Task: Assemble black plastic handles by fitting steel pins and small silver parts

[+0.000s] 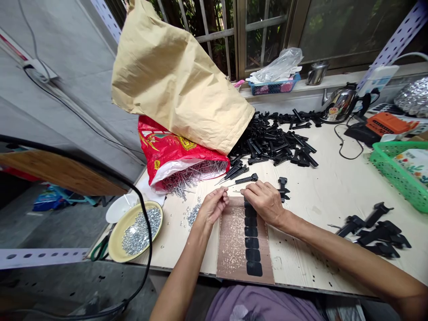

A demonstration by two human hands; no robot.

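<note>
My left hand (214, 206) is closed in a pinch above the top left of a brown board (230, 254); what its fingertips hold is too small to make out. My right hand (265, 203) is also closed, over the board's top right corner. A thin metal pin (236, 191) sticks out of its fingers toward my left hand. A column of black square pads (252, 243) runs down the board, its top end partly under my right hand. Just beyond my hands lie several black plastic pieces (245, 179) with pins pointing left.
A large paper sack (180, 84) leans over a heap of black plastic parts (277, 142). Beneath it, a red bag (157, 151) spills metal pins. A yellow bowl (117, 243) of small metal bits stands left. More black pieces (377, 232) and a green basket (397, 178) are right.
</note>
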